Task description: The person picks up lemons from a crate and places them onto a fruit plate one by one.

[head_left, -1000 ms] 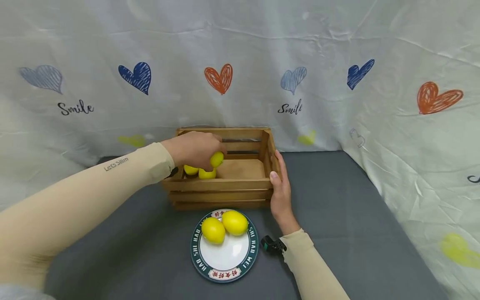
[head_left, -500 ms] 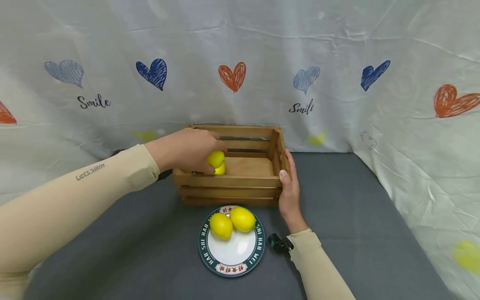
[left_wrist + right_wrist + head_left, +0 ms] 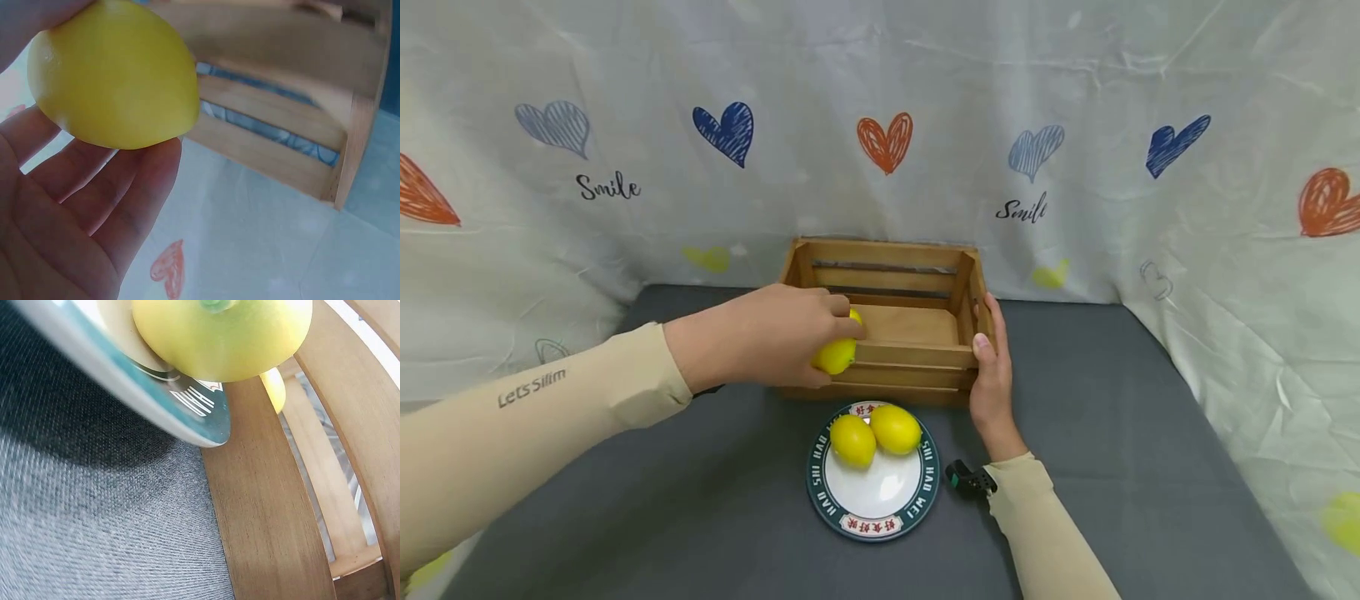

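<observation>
A yellow lemon (image 3: 835, 357) is gripped in my left hand (image 3: 767, 333), over the front left edge of the wooden crate (image 3: 917, 356). In the left wrist view the fingers curl under this lemon (image 3: 119, 81), and crate slats show behind it. My right hand (image 3: 992, 387) holds the crate's right side, thumb at the front corner and fingers along the outer wall. Two lemons, one on the left (image 3: 853, 441) and one on the right (image 3: 895, 429), lie side by side on a green-rimmed plate (image 3: 874, 527) before the crate. My left hand hides the crate's left interior.
A grey cloth (image 3: 1075, 433) covers the table. Behind the crate hangs a pale curtain (image 3: 805, 183) printed with hearts, which also runs along the right side. The plate stands close to the crate's front wall.
My left hand has lifted the lemon from inside the crate toward its front edge and me. The right hand keeps its hold on the crate. The head view has shifted slightly.
</observation>
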`<state>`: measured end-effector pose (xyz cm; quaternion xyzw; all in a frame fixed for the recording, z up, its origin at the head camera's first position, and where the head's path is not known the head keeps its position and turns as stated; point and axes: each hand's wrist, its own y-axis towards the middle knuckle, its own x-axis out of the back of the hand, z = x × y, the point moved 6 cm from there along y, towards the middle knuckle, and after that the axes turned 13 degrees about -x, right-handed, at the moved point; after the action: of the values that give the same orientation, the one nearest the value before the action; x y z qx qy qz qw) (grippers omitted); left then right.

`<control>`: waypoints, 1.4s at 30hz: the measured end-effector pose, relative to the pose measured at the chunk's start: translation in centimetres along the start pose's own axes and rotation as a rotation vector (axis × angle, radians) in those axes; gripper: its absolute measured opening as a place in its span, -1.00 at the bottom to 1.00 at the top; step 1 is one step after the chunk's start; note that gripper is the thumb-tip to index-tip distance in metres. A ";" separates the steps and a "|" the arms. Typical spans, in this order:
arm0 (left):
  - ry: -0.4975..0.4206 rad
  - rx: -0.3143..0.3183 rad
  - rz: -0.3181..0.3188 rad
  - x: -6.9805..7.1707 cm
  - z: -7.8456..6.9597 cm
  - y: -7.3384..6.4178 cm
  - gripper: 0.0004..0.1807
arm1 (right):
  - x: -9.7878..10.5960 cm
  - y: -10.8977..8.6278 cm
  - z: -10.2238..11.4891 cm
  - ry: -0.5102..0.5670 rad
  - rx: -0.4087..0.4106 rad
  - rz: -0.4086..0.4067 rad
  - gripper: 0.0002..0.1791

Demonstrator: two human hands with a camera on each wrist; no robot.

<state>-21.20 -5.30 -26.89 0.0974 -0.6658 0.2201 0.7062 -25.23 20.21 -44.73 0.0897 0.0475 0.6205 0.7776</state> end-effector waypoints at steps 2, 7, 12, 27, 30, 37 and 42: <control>0.004 -0.019 0.008 -0.6 -0.7 -0.4 -0.29 | 0.0 0.1 0.0 -0.007 -0.002 0.001 -0.27; -0.014 -0.073 0.052 -3.2 -2.5 -1.0 -0.34 | -0.1 0.2 0.1 -0.008 -0.002 0.005 -0.27; -0.034 -0.110 0.113 -6.2 -4.5 -1.4 -0.38 | -0.4 0.3 0.2 -0.003 0.007 0.016 -0.28; -0.063 -0.163 0.199 -11.7 -8.3 -1.4 -0.41 | -0.3 0.4 0.2 0.004 0.012 0.007 -0.25; -0.059 -0.176 0.184 -12.2 -8.6 -1.3 -0.45 | -0.3 0.4 0.1 0.005 0.011 0.007 -0.25; -0.028 -0.174 0.182 -13.1 -9.0 -1.0 -0.51 | -0.2 0.3 0.1 0.002 0.007 0.008 -0.26; 0.020 -0.174 0.171 -13.5 -9.3 -0.8 -0.54 | -0.2 0.2 0.0 0.012 0.009 0.011 -0.26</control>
<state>-12.73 -4.48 -40.92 -0.0235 -0.6814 0.2219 0.6971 -25.49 20.09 -44.65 0.0900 0.0545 0.6251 0.7734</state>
